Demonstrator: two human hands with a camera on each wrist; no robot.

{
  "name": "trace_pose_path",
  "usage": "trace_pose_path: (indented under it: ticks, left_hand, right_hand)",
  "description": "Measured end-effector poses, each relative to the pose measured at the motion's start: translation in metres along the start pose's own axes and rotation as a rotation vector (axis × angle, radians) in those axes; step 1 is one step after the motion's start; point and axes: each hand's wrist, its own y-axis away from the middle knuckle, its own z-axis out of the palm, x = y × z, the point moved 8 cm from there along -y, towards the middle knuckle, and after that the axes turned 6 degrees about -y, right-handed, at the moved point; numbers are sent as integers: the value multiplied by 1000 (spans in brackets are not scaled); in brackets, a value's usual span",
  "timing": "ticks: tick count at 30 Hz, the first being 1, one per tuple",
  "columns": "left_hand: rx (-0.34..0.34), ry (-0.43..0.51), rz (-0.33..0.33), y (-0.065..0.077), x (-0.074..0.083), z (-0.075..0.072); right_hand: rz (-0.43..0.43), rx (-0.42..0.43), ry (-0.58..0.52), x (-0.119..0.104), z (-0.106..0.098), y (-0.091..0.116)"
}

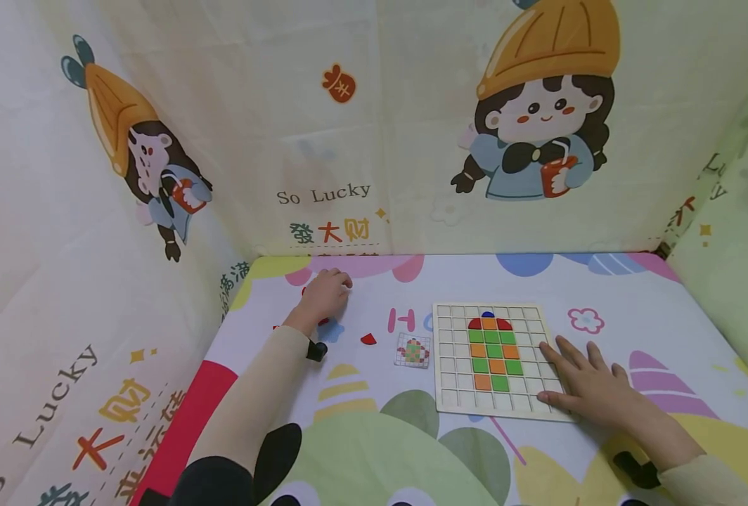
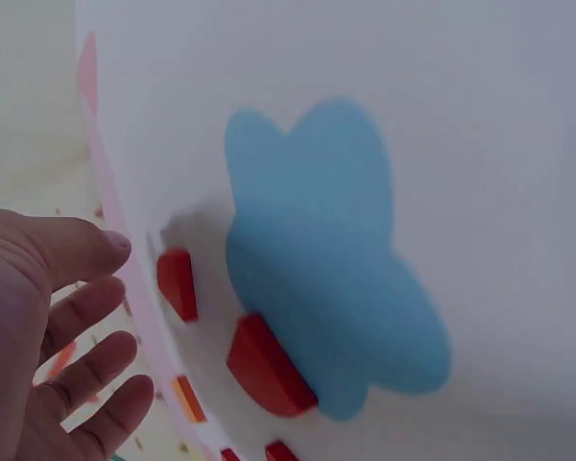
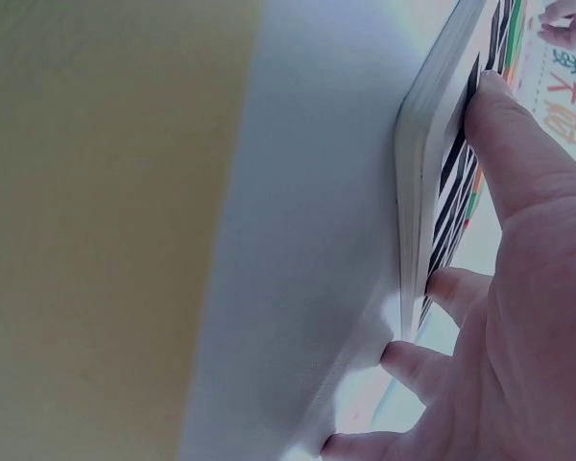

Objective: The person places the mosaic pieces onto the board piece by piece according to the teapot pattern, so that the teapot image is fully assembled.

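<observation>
My left hand [image 1: 327,292] hovers above the back left of the table, fingers loosely bent and nothing between them. Beneath and beside it lie several small red blocks, among them a larger red block [image 2: 269,367], a narrower red block [image 2: 178,285] and an orange block [image 2: 189,399]. On the right, my right hand [image 1: 595,386] rests with spread fingers on the right edge of a gridded board [image 1: 453,388]. Green, orange, red and blue pieces [image 1: 493,349] form a column in the middle of the board, with a rounded red and blue top.
A small pattern card [image 1: 413,351] lies just left of the board. Between the card and my left hand is a red wedge piece [image 1: 368,339]. The printed tablecloth [image 1: 361,372] reaches back to a patterned cloth wall [image 1: 424,225], with more cloth at both sides.
</observation>
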Motion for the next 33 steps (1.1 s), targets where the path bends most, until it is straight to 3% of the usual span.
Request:
trace_pose_path:
  ticks: [6,13,20,28,33]
  left_hand:
    - [-3,40,-73,-5,-23,6]
    - [-46,114,-180,0,-48,15]
    - [-67,67,-177,-2,-50,16]
    - [-123,146,-261,-1,-50,16]
    - [-170,133,-268,-3,-47,15]
  right_hand:
    - [2,0,5,1,2,1]
    - [6,-8,4,1,4,-1]
    - [7,-5,9,0,3,0]
    - [4,0,9,1,2,0]
    - [7,-2,7,2,2,0]
